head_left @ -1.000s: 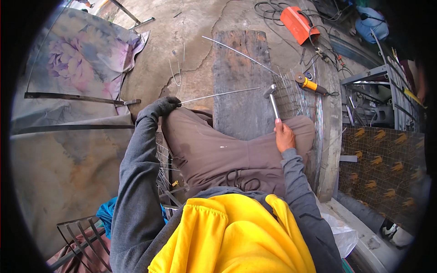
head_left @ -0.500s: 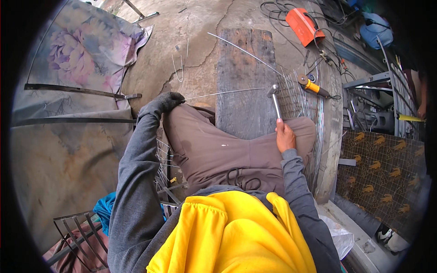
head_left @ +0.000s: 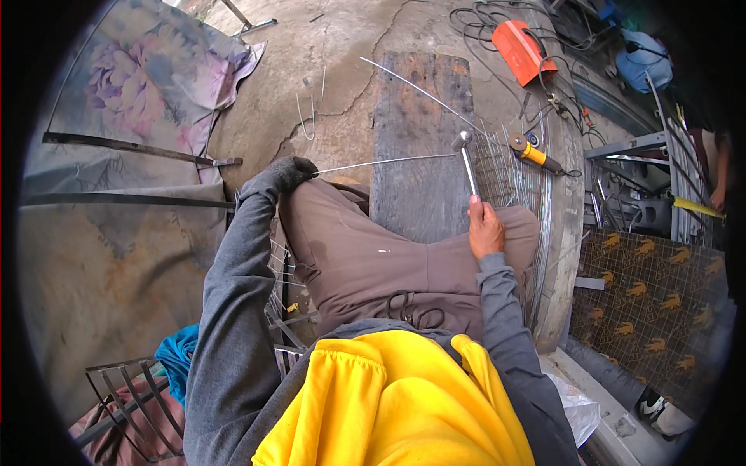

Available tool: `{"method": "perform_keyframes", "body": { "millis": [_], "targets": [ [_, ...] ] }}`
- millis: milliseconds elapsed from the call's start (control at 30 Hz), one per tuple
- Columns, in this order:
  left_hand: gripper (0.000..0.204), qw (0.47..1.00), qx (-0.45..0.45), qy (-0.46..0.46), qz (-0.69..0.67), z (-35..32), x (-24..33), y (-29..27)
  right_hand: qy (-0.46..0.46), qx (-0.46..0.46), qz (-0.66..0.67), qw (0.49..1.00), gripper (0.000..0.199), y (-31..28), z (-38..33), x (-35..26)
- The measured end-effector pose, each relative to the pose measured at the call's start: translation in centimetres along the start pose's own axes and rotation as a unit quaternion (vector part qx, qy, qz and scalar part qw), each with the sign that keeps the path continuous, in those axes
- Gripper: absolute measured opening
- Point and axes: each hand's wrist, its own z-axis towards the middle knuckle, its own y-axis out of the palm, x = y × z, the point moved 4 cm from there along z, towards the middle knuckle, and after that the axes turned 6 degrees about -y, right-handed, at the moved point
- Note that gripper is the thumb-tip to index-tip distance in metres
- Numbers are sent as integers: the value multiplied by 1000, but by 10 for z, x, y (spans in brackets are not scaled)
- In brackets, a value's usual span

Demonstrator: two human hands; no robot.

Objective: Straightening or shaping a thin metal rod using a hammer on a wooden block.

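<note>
My left hand point(head_left: 286, 175), in a dark grey glove, is closed around one end of a thin metal rod point(head_left: 388, 161) beside my left knee. The rod reaches rightward across a worn wooden plank point(head_left: 420, 116), its far end close to the hammer head. Bare, my right hand point(head_left: 486, 228) grips the handle of a metal hammer point(head_left: 467, 163) above my right thigh. The hammer's head is up at the plank's right side; whether it touches the rod I cannot tell. Another straight rod point(head_left: 423, 92) lies slanting over the plank's far part.
Right of the plank lie a wire grid point(head_left: 497, 167) and a yellow angle grinder point(head_left: 535, 154). An orange machine point(head_left: 522, 53) with cables stands at the far right. Bent wire point(head_left: 308, 124) rests on the concrete floor. A floral cloth point(head_left: 132, 85) hangs at left. Another person's hand point(head_left: 716, 199) shows at the right edge.
The hammer's head has shifted slightly left and away from me, with its handle tilting a little more. My left hand keeps its hold on the rod in nearly the same place.
</note>
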Motion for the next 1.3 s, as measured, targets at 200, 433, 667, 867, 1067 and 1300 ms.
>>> {"method": "perform_keyframes", "body": {
  "millis": [200,433,667,867,1067,1300],
  "targets": [
    [23,1000,1,-28,11,-6,6,-2,-47,35,41,997,52,9,7,-26],
    [21,1000,7,-3,-26,0,-10,2,-9,-40,-33,999,59,17,15,-17],
    [20,1000,9,5,-9,2,-13,3,-21,3,15,1000,58,13,9,-22],
    [21,1000,16,0,5,-2,-1,2,-26,-13,19,999,56,14,-2,-5],
    [23,1000,3,-12,22,-4,0,0,-31,4,33,999,55,10,-1,-11],
    [26,1000,-5,2,15,-3,-10,4,-39,11,35,999,57,17,3,-13]
  ]
}}
